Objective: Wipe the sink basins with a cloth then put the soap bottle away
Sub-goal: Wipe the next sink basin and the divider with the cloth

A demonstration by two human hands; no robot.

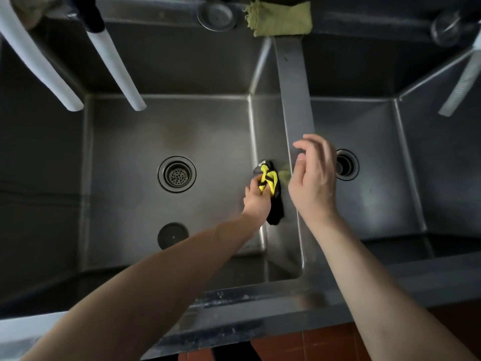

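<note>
Stainless steel is filling nearly the whole view: a double sink (296,100) seen from above, its two deep basins split by a narrow divider running toward the back wall.

Down in the left basin (130,142), the left hand (256,199) is closing its fingers around a bunched yellow-and-black cloth (270,183) and pressing it against the basin's right wall, just below the divider. Part of the cloth is hanging down black beside the wrist, and a faint yellow reflection of it is showing on the steel. The right hand (313,178) is hovering above the divider with nothing in it, fingers loosely curled and spread apart, not touching the cloth. Both bare forearms are reaching in over the front rim.

Left of the hands, a round strainer drain (177,174) is sitting in the floor of the left basin, and a dark round stopper (172,235) is lying nearer the front. Behind the right hand, the drain of the right basin (346,165) is partly showing.

Farther back, two white tubes (117,66) are slanting down over the left basin, and a ribbed hose (460,84) is hanging over the right one. On the back ledge, a folded green rag (279,19) is lying at the head of the divider, beside a round metal cap (216,15).
</note>
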